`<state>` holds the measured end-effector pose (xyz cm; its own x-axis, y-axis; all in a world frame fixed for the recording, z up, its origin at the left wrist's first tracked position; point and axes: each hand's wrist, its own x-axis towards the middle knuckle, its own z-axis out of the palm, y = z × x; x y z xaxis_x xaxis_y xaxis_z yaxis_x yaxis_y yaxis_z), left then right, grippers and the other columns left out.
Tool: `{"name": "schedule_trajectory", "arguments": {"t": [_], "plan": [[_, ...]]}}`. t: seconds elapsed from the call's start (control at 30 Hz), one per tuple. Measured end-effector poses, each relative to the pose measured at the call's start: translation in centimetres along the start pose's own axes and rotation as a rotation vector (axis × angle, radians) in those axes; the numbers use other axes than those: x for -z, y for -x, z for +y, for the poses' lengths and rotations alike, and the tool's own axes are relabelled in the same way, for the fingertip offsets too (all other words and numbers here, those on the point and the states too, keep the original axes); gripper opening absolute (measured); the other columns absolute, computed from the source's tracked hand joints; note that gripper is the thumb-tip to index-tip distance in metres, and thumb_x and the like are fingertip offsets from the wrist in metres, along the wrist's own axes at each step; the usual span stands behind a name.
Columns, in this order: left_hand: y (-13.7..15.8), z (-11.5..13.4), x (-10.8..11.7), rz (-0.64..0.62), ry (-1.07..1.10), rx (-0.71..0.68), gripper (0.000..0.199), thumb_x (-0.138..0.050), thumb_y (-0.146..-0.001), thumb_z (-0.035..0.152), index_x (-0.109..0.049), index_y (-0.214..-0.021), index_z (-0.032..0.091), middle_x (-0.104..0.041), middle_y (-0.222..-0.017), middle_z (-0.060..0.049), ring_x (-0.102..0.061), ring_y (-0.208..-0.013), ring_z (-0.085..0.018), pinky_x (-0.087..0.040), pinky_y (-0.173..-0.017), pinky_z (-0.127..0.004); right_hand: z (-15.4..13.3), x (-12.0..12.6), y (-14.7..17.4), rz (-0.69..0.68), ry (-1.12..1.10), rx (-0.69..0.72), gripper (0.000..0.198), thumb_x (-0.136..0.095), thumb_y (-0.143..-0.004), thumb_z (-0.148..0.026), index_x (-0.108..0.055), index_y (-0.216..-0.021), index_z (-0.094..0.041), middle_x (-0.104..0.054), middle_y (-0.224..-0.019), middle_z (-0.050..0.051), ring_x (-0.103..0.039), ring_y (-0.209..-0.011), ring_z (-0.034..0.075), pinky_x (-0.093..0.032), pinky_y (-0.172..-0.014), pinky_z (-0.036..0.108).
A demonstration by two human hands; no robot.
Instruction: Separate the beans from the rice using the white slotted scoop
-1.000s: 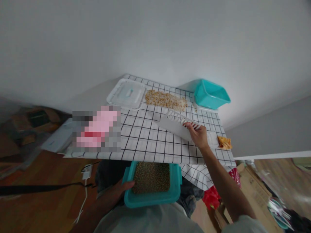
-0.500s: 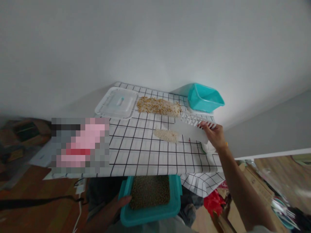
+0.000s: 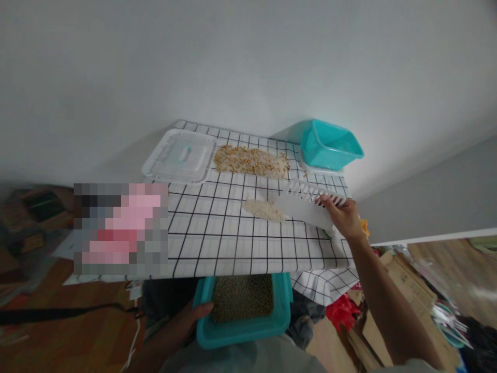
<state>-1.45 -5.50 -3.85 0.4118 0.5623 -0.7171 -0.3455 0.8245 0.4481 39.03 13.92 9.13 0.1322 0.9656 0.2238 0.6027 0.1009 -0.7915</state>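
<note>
My left hand (image 3: 200,312) grips the left side of a teal tub (image 3: 243,336) at the table's front edge, close to my body. Small greenish-brown beans (image 3: 244,298) fill much of this tub. In my right hand (image 3: 344,215) is a white slotted plastic piece (image 3: 301,206), pinched at its slotted edge and tilted over the right of the table. The left end of this piece reaches a small patch of pale grains (image 3: 264,210); whether they touch I cannot tell. Behind lies a longer strip of yellow beans mixed with pale grains (image 3: 250,161).
A clear lid (image 3: 180,156) lies at the back left of the checked tablecloth (image 3: 217,243). Against the wall, a teal bin (image 3: 330,145) rests on something pale. A pixelated pink area (image 3: 124,223) covers the left. Cardboard (image 3: 404,282) and a red bag (image 3: 342,311) lie on the floor.
The view has shifted slightly, so the table's far items sit higher. Relative to the cloth, my right hand and the slotted piece are slightly nearer the front. Both grips are unchanged.
</note>
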Motion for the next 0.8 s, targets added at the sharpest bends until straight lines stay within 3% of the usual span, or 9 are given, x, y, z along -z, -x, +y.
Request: {"name": "schedule_trajectory", "arguments": {"t": [0.17,0.33,0.5,0.8], "plan": [[-0.1,0.6,-1.2,-0.032,-0.046,-0.039,0.079,-0.072,-0.077,0.045,-0.048,-0.146,0.017,-0.065,-0.137,-0.017,-0.049,-0.137,-0.037,-0.029,-0.119,-0.055,-0.3,-0.1,0.7,0.031,0.000,-0.008,0.037,-0.066,-0.085,-0.053,-0.078,-0.078,-0.017,-0.073,-0.071,0.004,-0.067,-0.069,0.019,-0.049,-0.061,0.027],[-0.4,0.6,-2.4,-0.096,-0.036,0.009,0.076,-0.071,-0.077,0.044,-0.051,-0.144,0.016,-0.066,-0.134,-0.018,-0.058,-0.128,-0.040,-0.038,-0.112,-0.057,-1.1,0.4,2.1,0.056,0.040,-0.004,0.040,-0.067,-0.084,-0.053,-0.078,-0.078,-0.016,-0.073,-0.069,0.004,-0.068,-0.066,0.020,-0.048,-0.054,0.025],[-0.6,0.3,-3.1,-0.111,-0.013,0.009,0.076,-0.070,-0.078,0.042,-0.047,-0.146,0.017,-0.068,-0.132,-0.017,-0.060,-0.125,-0.039,-0.039,-0.111,-0.057,-1.7,1.3,3.4,0.115,0.064,0.005,0.037,-0.069,-0.083,-0.051,-0.079,-0.080,-0.015,-0.071,-0.063,0.003,-0.063,-0.053,0.017,-0.042,-0.044,0.023],[-0.5,0.4,-3.3,-0.150,-0.038,0.001,0.067,-0.067,-0.084,0.038,-0.049,-0.146,0.019,-0.071,-0.129,-0.014,-0.058,-0.129,-0.036,-0.035,-0.114,-0.054,-1.7,1.0,4.1,0.057,0.010,0.049,0.033,-0.068,-0.085,-0.048,-0.079,-0.082,-0.017,-0.077,-0.075,0.005,-0.072,-0.070,0.021,-0.053,-0.057,0.027]]}}
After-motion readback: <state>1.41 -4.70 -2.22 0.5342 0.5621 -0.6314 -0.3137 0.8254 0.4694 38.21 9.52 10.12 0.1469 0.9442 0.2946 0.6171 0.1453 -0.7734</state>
